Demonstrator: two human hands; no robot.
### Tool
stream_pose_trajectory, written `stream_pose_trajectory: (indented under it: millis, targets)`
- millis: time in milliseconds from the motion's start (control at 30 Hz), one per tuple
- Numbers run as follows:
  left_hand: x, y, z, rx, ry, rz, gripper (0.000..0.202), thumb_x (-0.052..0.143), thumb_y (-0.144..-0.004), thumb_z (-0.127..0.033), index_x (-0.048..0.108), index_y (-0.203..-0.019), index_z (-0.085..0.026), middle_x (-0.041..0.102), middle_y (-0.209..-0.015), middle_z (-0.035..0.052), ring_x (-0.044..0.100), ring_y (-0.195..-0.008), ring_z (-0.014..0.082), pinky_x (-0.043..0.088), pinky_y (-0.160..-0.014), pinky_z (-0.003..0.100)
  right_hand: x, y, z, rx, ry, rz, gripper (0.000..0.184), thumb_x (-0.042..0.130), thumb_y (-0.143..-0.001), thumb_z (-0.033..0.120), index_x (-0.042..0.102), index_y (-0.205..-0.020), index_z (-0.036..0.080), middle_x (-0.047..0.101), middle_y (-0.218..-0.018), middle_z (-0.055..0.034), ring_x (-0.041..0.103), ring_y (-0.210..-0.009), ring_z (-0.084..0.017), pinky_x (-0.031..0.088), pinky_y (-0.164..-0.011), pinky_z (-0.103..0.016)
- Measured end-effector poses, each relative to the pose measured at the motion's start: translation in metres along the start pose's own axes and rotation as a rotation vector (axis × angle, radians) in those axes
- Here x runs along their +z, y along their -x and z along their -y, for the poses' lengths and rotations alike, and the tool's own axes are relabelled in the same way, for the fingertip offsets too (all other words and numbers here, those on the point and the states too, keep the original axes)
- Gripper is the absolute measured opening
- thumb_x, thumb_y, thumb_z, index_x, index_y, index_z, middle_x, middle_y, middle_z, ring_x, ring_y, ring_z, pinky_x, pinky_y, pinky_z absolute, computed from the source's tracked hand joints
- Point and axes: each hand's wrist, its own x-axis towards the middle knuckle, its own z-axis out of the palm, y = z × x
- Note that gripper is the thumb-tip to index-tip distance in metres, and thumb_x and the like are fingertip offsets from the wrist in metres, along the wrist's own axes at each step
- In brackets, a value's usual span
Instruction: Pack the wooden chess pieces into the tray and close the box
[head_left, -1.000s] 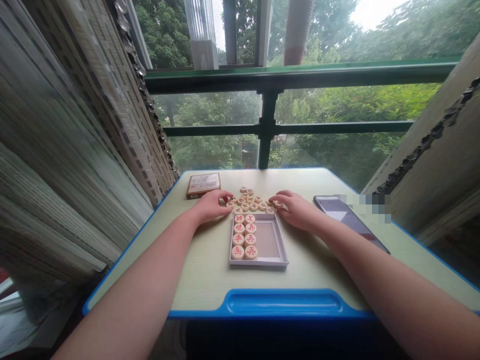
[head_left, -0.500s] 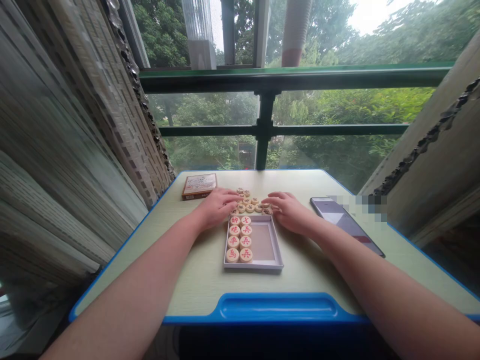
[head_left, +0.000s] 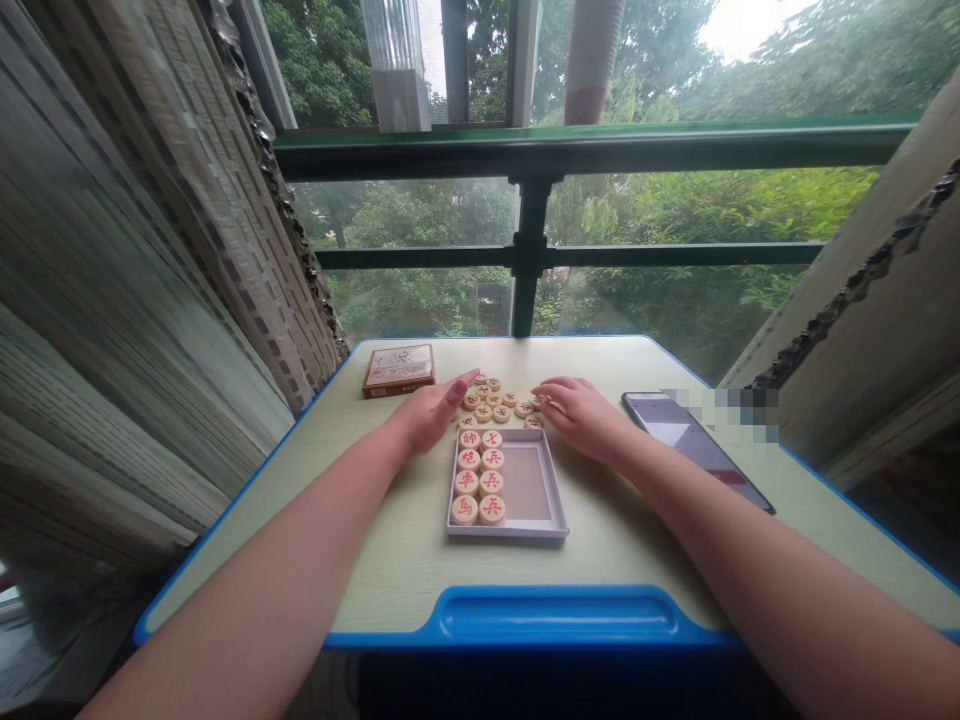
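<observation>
A loose group of Chinese chess pieces (head_left: 501, 412), round and pale wood with dark characters, lies behind a shallow white box tray (head_left: 561, 500). Two columns of red-lettered chess pieces (head_left: 491, 482) fill the tray's left part; its right part shows bare cardboard. My left hand (head_left: 435, 414) is at the group's left side, turned on edge, fingers stretched out and holding nothing. On the other side, my right hand (head_left: 574, 408) is open with slightly bent fingers. Its fingertips are at the rightmost loose pieces, and partly cover one; I cannot tell whether they touch.
A flat printed box (head_left: 398, 369) lies at the table's back left. On the right, beyond my right forearm, is a smartphone (head_left: 694, 450). The table (head_left: 390, 570) has a blue rim with a moulded groove at the front. Curtains (head_left: 172, 250) hang at both sides, before a railed window.
My left hand has turned onto its edge and drawn back from above the pieces, uncovering several. My right hand stays at the right side; a few pieces near it have shifted slightly.
</observation>
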Motion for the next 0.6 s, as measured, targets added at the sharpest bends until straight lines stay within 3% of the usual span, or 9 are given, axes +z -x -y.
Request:
stream_pose_trajectory:
  millis: [133,300,433,600]
  targets:
    - [0.002,-0.003,0.007,-0.012,0.009,-0.037,0.074,0.017,-0.083,-0.067,0.054,-0.126,-0.020,0.055,-0.127,0.0082,0.046,-0.122,0.0268,0.030,-0.104,0.039,0.001,0.000,-0.004,0.009,0.017,0.038,0.032,0.042,-0.088,0.024,0.064,-0.109,0.015,0.061,-0.115,-0.0114,0.054,-0.105,-0.023,0.038,-0.096,-0.036]
    - [0.007,-0.011,0.023,-0.058,0.215,-0.153,0.071,0.023,-0.084,-0.065,0.036,-0.138,-0.021,0.056,-0.126,0.0118,0.056,-0.110,0.0229,0.037,-0.098,0.039,-0.001,0.000,-0.006,0.045,-0.013,0.070,0.032,0.042,-0.086,0.018,0.063,-0.110,0.017,0.060,-0.117,-0.0095,0.056,-0.104,-0.019,0.040,-0.093,-0.028]
    - [0.006,-0.014,0.029,-0.072,0.181,-0.168,0.072,0.023,-0.084,-0.065,0.048,-0.130,-0.016,0.054,-0.128,0.0129,0.051,-0.117,0.0239,0.034,-0.102,0.038,-0.004,0.000,-0.007,0.160,0.007,0.063,0.036,0.042,-0.083,0.012,0.061,-0.113,0.016,0.059,-0.119,-0.0100,0.057,-0.104,-0.020,0.041,-0.091,-0.029]
    - [0.003,-0.012,0.025,-0.104,0.038,-0.103,0.069,0.022,-0.084,-0.064,0.059,-0.119,-0.017,0.056,-0.127,0.0096,0.047,-0.120,0.0245,0.030,-0.105,0.037,-0.005,-0.001,-0.007,0.229,0.031,0.043,0.032,0.041,-0.084,0.016,0.064,-0.106,0.016,0.063,-0.110,-0.0109,0.059,-0.099,-0.021,0.043,-0.087,-0.030]
